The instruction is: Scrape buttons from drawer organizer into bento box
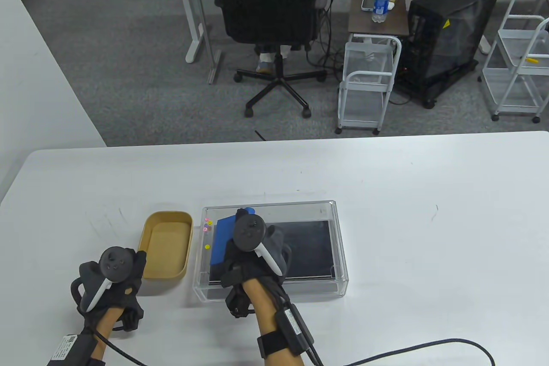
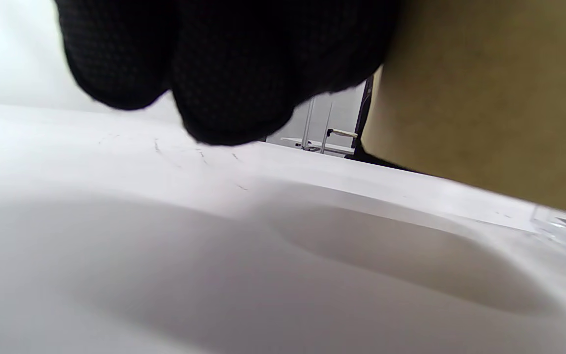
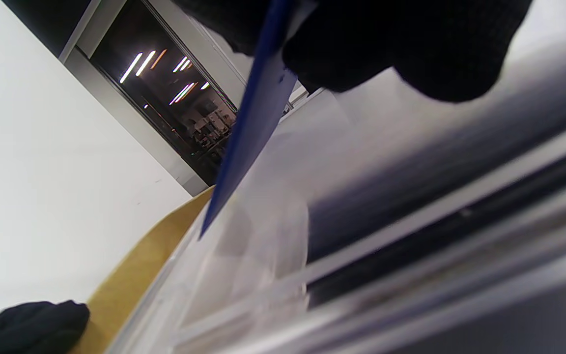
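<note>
A clear drawer organizer [image 1: 330, 211] with a dark mat lies mid-table. Several small pink and yellow buttons [image 1: 207, 247] sit at its left end. A tan bento box [image 1: 167, 250] stands just left of it. My right hand [image 1: 240, 250] is inside the organizer and grips a blue scraper [image 1: 223, 239], whose edge points toward the buttons. In the right wrist view the fingers [image 3: 401, 39] pinch the scraper [image 3: 253, 128] above the organizer wall [image 3: 263, 275]. My left hand [image 1: 111, 280] rests on the table by the bento's near left corner and holds nothing.
The left wrist view shows my gloved fingers [image 2: 214, 64] just above the white table [image 2: 116, 246], with the bento wall [image 2: 484, 98] close on the right. An office chair [image 1: 274, 18] and wire carts [image 1: 369, 83] stand beyond the far edge.
</note>
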